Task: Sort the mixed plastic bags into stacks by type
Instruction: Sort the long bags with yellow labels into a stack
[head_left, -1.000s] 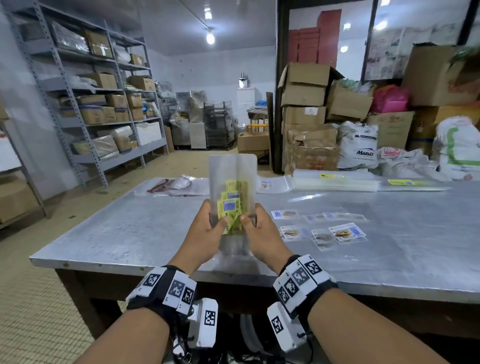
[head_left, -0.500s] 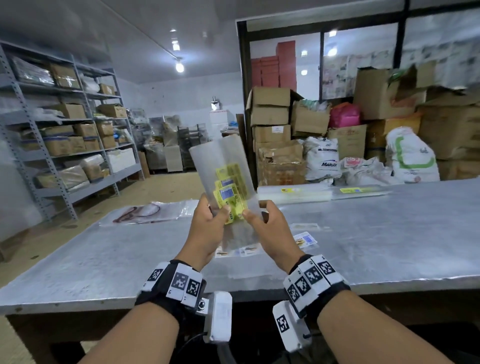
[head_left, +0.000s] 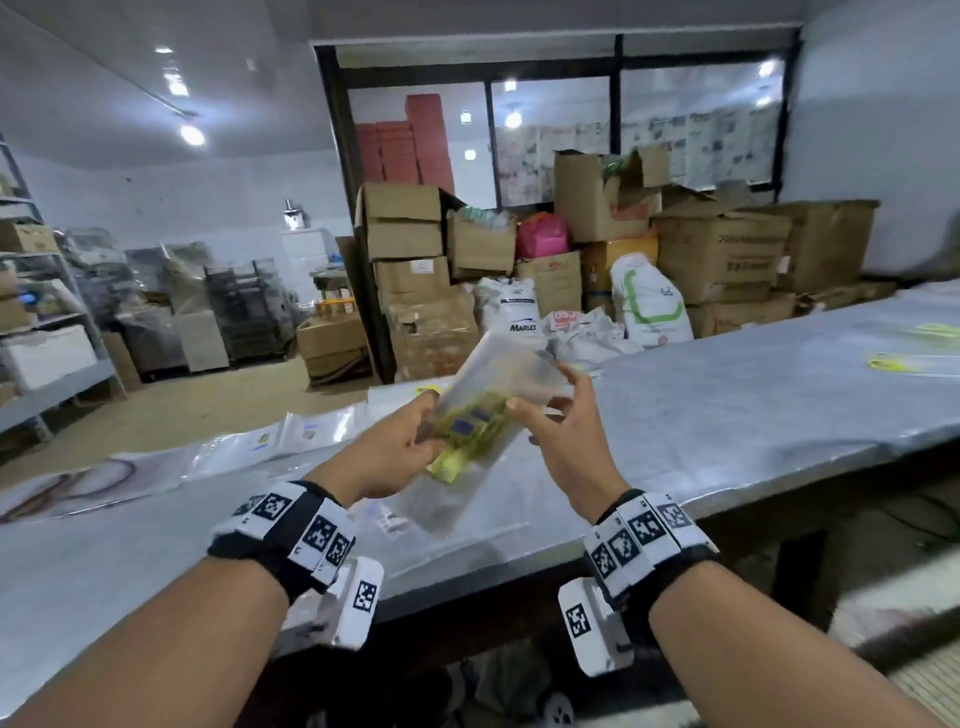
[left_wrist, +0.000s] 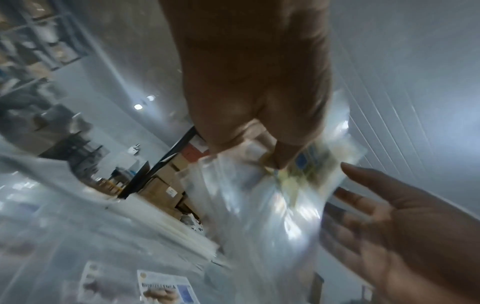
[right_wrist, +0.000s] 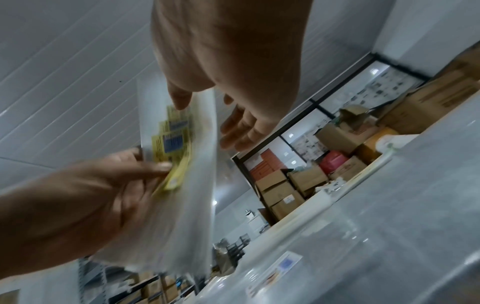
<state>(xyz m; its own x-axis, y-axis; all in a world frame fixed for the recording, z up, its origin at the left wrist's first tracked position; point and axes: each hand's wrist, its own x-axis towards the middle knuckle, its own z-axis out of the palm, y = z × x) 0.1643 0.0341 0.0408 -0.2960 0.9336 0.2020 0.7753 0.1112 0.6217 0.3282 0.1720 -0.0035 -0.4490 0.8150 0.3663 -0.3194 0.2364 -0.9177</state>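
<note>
A stack of clear plastic bags with yellow-and-blue labels (head_left: 480, 415) hangs tilted above the near edge of the metal table (head_left: 727, 415). My left hand (head_left: 410, 441) grips the stack at its left side, thumb on top. My right hand (head_left: 558, 415) is beside the stack's right edge with straight, spread fingers; only the thumb tip looks to touch it. The left wrist view shows my left hand (left_wrist: 259, 127) pinching the bags (left_wrist: 259, 205) and the right hand's (left_wrist: 402, 226) bare palm. In the right wrist view, the right hand (right_wrist: 233, 86) hovers over the bags (right_wrist: 187, 185), held by the left hand (right_wrist: 91, 195).
More clear bags lie on the table at the left (head_left: 291, 436), one large with a red loop (head_left: 78, 483). Small printed bags (head_left: 389, 519) lie under my hands. Yellow-labelled bags (head_left: 893, 361) lie far right. Cardboard boxes (head_left: 717, 254) and sacks stand behind the table.
My view has swung to the right. The bag stack has tilted over to the right, and my right hand has let go of it and spread its fingers; the left hand still grips it.
</note>
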